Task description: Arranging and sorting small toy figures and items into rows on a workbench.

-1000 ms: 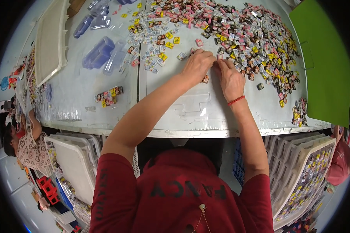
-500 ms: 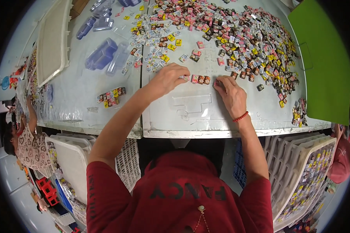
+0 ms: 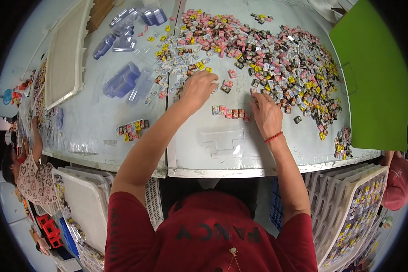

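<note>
Clock directions taken from the row of small printed boxes [image 3: 235, 113], the view's upper edge as 12. The row, in white, pink and brown, lay on the white tabletop [image 3: 190, 152], its pieces side by side and clear of both hands.

Left hand [image 3: 197, 91]: at 10 o'clock, fingers bent and drawn together above loose boxes; could not tell whether anything was pinched. Right hand [image 3: 268, 115]: at 3 o'clock, thumb and forefinger at a pink box [image 3: 253, 91] at about 1 o'clock; contact seemed likely, a firm grasp could not be confirmed. A red bead bracelet [image 3: 273, 137] circled the right wrist.

A pink-and-dark pair of boxes [image 3: 227, 85] lay at 12. The large mixed heap of boxes [image 3: 290, 63] spread from 12 to 3. At 6, a clear stepped plastic piece [image 3: 224, 138] lay flat. A block of grouped boxes [image 3: 132, 129] sat near 9; bluish clear plastic trays [image 3: 121, 80] lay between 9 and 10. A green board [image 3: 376, 77] stood between 2 and 3; stacked white crates [image 3: 324, 199] filled 4 o'clock, below tabletop level.
</note>
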Motion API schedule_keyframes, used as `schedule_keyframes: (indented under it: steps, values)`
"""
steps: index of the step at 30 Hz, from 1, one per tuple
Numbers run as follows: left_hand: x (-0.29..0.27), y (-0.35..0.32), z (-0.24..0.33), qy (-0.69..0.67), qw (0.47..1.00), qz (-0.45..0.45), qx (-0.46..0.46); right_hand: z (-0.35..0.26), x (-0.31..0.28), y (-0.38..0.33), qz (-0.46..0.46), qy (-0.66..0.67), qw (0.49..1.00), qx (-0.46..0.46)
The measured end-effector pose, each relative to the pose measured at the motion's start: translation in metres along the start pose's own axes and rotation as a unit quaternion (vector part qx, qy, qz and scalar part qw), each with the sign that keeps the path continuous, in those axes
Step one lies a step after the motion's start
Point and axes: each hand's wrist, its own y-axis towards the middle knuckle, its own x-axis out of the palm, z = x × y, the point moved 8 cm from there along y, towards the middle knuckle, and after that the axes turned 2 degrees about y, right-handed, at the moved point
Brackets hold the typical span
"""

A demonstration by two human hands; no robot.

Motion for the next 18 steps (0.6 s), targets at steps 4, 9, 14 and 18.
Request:
schedule_keyframes:
  steps: [4,9,14,18]
  values:
    - [0.015,-0.006,-0.009,0.007,0.999,0.005,0.048,0.007,-0.003,0.022,0.029,-0.056,0.998,-0.003]
    - [0.005,0.011,-0.003,-0.009,0.995,0.078,0.058,0.029,-0.001,0.074,0.057,-0.108,0.992,-0.036]
    - [0.019,0.052,0.021,-0.032,0.996,0.058,0.057,0.036,0.036,0.105,-0.033,-0.271,0.962,-0.033]
    - [0.037,0.078,0.038,-0.028,0.985,0.069,0.155,0.034,0.032,0.099,-0.069,-0.28,0.957,-0.013]
